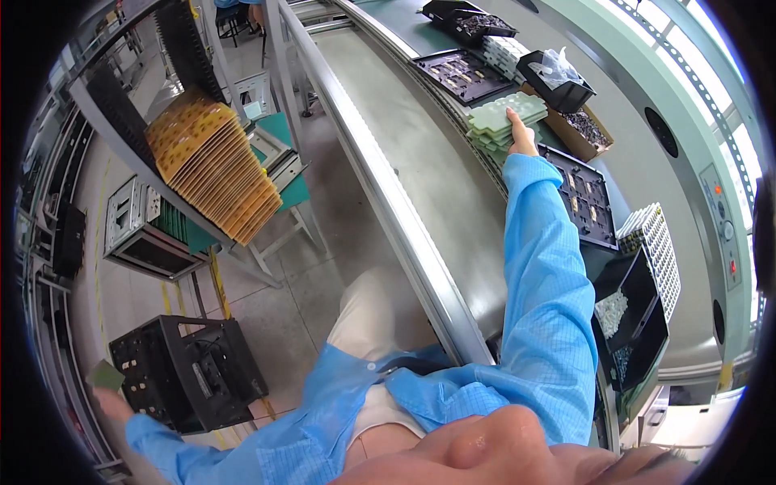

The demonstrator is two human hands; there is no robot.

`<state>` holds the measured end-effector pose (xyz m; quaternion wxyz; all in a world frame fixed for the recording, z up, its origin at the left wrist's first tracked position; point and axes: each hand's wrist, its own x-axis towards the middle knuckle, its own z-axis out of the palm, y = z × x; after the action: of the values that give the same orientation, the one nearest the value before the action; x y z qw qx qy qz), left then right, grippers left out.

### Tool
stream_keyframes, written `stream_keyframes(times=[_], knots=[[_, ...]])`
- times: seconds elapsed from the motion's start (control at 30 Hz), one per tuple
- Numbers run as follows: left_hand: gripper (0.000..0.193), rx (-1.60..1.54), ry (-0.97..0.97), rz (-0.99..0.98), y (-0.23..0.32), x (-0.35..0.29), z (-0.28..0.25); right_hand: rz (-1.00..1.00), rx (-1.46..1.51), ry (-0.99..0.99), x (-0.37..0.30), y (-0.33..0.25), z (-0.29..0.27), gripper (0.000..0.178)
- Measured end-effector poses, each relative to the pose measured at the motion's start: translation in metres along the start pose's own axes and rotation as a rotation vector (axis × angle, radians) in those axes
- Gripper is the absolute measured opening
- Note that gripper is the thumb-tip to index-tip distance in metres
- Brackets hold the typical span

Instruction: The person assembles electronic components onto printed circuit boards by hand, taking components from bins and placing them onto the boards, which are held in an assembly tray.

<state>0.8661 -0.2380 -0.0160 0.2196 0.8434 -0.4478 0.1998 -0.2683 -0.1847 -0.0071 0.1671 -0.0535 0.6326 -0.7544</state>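
Right hand (520,137) reaches far forward, palm on the stack of pale green trays (503,120) at the counter (436,186) edge; fingers lie flat along the top tray, nothing lifted yet. Left hand (109,402) is out low to the left, fingers pinched on a small green board (105,375) near the black crate (187,373). Looks mid-cycle: board in hand, not yet placed, top tray not yet pulled. Stack's long axis runs lower-left to upper-right, pointing toward the black bin (558,81). Board's axis cannot be told.
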Motion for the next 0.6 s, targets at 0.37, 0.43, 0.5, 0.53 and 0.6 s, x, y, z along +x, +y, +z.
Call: stream_keyframes(times=[0.37, 0.43, 0.5, 0.53, 0.6], knots=[[0.038, -0.99, -0.033, 0.265, 0.151, -0.094, -0.16, -0.11, -0.95, 0.224, 0.045, -0.007, 0.002, 0.077], [0.035, -1.316, -0.315, 0.286, 0.23, -0.141, -0.163, -0.17, -1.007, 0.162, 0.029, -0.004, 0.019, 0.075], [0.03, -1.524, -0.65, 0.319, 0.32, -0.179, -0.13, -0.286, -1.281, 0.108, 0.058, -0.008, -0.007, 0.07], [0.029, -1.61, -0.75, 0.357, 0.373, -0.207, -0.127, -0.314, -1.288, 0.117, 0.05, -0.001, -0.006, 0.067], [0.029, -1.743, -1.347, 0.268, 0.465, -0.249, -0.158, -0.303, -1.427, 0.288, 0.012, 0.002, 0.017, 0.068]])
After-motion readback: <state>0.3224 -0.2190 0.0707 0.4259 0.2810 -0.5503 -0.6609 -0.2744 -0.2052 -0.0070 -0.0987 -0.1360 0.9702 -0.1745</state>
